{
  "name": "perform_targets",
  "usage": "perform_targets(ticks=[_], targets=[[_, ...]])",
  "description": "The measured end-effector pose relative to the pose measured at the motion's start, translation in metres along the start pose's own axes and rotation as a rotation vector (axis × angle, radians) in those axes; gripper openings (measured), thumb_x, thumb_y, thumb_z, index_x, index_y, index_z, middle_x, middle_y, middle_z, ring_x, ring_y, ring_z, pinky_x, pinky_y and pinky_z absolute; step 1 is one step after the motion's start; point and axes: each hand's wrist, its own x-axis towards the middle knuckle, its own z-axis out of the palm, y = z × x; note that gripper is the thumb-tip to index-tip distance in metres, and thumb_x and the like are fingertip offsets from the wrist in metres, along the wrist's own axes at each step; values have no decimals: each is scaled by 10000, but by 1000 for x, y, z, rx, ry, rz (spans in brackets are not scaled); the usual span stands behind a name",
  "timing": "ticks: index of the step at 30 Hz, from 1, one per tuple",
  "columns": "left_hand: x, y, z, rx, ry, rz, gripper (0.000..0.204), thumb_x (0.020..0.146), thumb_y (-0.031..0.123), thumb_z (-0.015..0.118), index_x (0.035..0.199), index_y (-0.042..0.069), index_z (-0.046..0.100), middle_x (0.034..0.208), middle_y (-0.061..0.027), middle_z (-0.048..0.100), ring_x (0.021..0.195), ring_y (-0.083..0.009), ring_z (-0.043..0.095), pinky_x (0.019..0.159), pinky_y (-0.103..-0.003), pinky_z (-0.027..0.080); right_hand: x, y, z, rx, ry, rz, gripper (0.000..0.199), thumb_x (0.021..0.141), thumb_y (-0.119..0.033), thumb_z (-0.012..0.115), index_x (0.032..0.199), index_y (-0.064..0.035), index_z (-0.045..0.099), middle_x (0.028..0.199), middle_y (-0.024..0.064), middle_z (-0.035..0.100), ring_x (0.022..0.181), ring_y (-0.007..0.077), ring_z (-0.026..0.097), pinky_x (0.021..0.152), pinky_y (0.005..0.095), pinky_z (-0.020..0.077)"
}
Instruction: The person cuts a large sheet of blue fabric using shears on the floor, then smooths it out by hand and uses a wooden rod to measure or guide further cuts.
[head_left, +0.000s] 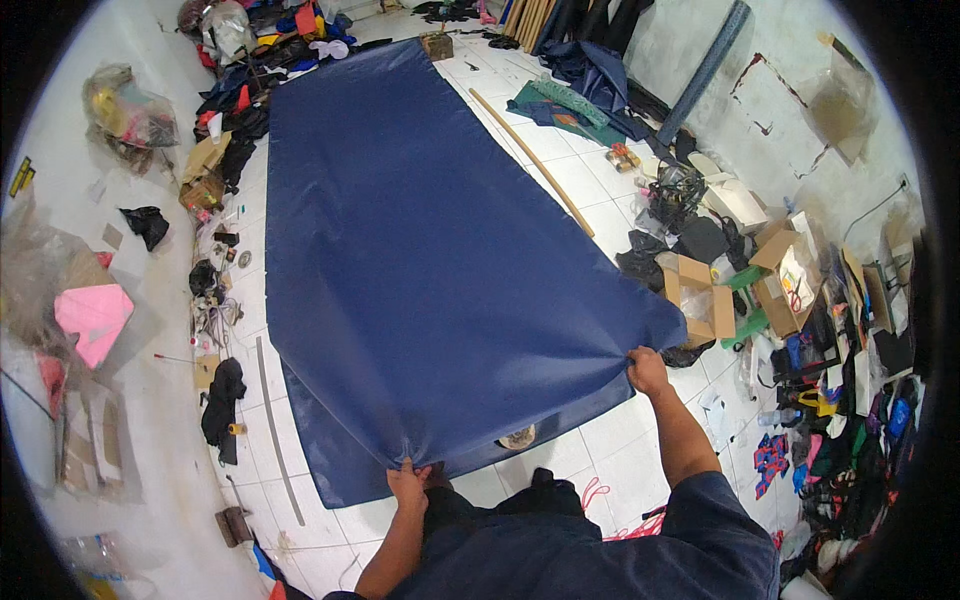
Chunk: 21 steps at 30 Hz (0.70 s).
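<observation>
A large sheet of dark blue fabric (430, 230) stretches away from me over the tiled floor. My left hand (407, 484) is closed on its near edge, where the cloth bunches into small folds. Farther right, my right hand (648, 371) grips the right near corner, and creases fan out from that grip. Beneath the lifted edge lies another layer of blue fabric (335, 470), flat on the floor. A small round pale object (518, 437) shows partly at the edge of that lower layer; its kind is unclear.
A long wooden stick (535, 162) lies right of the fabric, and a thin grey strip (278, 430) left of it. Open cardboard boxes (697, 298) and piled goods line the right wall. Clothes and bags (235, 100) heap at the far left. Red cord (640, 527) lies by my legs.
</observation>
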Motion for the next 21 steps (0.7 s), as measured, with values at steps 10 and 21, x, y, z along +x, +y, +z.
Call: perform_targets(ticks=[10, 21], targets=[[-82, -73, -13, 58, 16, 40, 295, 938, 67, 530, 1215, 50, 429, 1031, -141, 586, 741, -231, 635, 610, -357, 598, -98, 87, 43, -31, -157, 6, 291, 717, -152, 638, 965, 0, 661, 987, 213, 646, 1027, 367, 602, 918, 456, 476], [-76, -132, -44, 732, 62, 66, 466, 899, 287, 639, 1292, 75, 505, 937, -158, 647, 850, -267, 649, 741, -359, 511, -102, 58, 154, -215, -141, 93, 363, 856, -169, 529, 1188, -38, 588, 1294, 136, 558, 1284, 348, 433, 1080, 540, 300]])
